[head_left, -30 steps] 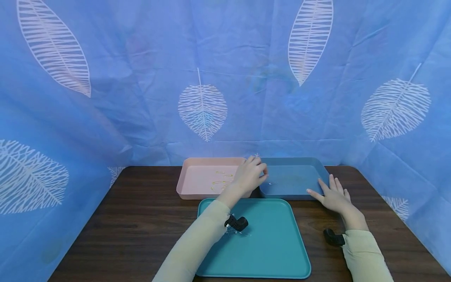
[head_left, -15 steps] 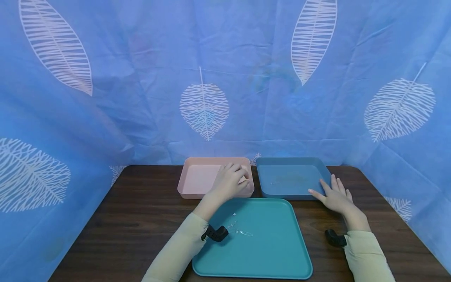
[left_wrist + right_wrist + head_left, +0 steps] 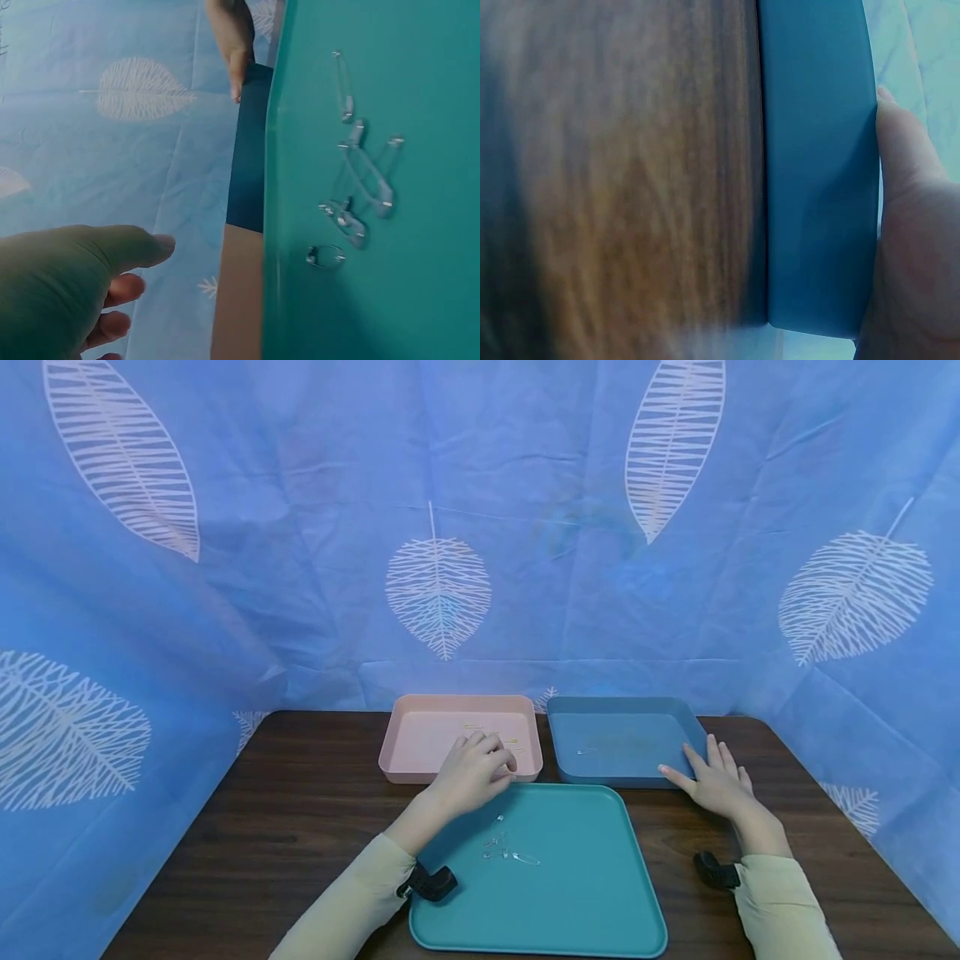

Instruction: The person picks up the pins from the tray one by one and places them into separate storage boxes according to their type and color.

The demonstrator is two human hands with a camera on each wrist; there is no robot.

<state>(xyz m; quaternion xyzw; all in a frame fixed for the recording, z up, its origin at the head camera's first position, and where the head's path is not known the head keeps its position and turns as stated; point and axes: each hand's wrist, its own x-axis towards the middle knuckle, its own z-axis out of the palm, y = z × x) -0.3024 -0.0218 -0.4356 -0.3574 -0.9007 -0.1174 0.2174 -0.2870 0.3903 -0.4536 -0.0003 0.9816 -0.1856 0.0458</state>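
My left hand (image 3: 468, 774) hovers over the front of the pink tray (image 3: 420, 735) and the far edge of the teal tray (image 3: 562, 893). Its thumb and fingers are loosely bent and apart in the left wrist view, with nothing seen between them. Several silver safety pins (image 3: 367, 180) lie on the teal tray. Gold-coloured safety pins (image 3: 473, 727) lie in the pink tray, partly hidden by the hand. One silver safety pin (image 3: 586, 752) is in the blue tray (image 3: 637, 727). My right hand (image 3: 716, 785) rests at that tray's front right corner, fingers spread, thumb at the rim.
All three trays stand on a dark wooden table (image 3: 300, 827), pink and blue side by side at the back, teal in front of them. A blue cloth (image 3: 315, 568) with white leaf prints hangs behind and along both sides.
My left hand has moved left and back towards me, from the gap between the pink and blue trays to the pink tray's front. The right hand has stayed in place.
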